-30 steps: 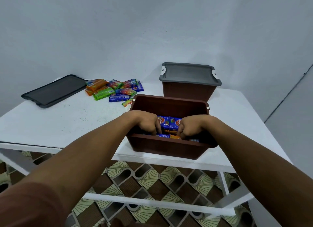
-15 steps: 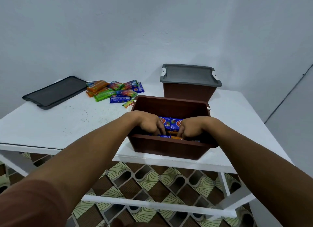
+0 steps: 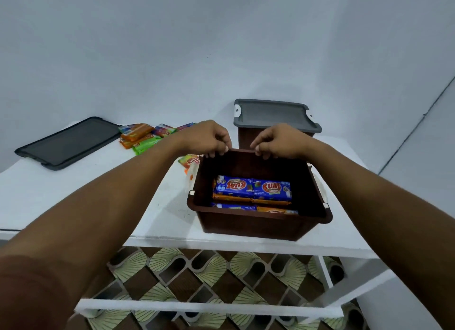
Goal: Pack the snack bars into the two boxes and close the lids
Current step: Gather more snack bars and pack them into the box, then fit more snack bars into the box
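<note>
An open brown box (image 3: 246, 225) stands near the table's front edge with blue and orange snack bars (image 3: 251, 187) packed flat inside. My left hand (image 3: 204, 137) and my right hand (image 3: 279, 140) hover side by side over the box's far rim. Their fingers are loosely curled with the tips at the rim, and they hold nothing. Behind stands the second brown box, with its grey lid (image 3: 273, 113) on. A pile of loose snack bars (image 3: 141, 138) lies at the back left, partly hidden by my left hand. One more bar (image 3: 190, 161) lies beside the open box.
A loose dark grey lid (image 3: 69, 142) lies flat at the table's back left. The white table (image 3: 73, 196) stands against a white wall. Its front edge runs just below the open box, with patterned floor tiles underneath.
Both hands have come up out of the open box and moved back to its far rim. The blue bars they were pressing now lie uncovered inside.
</note>
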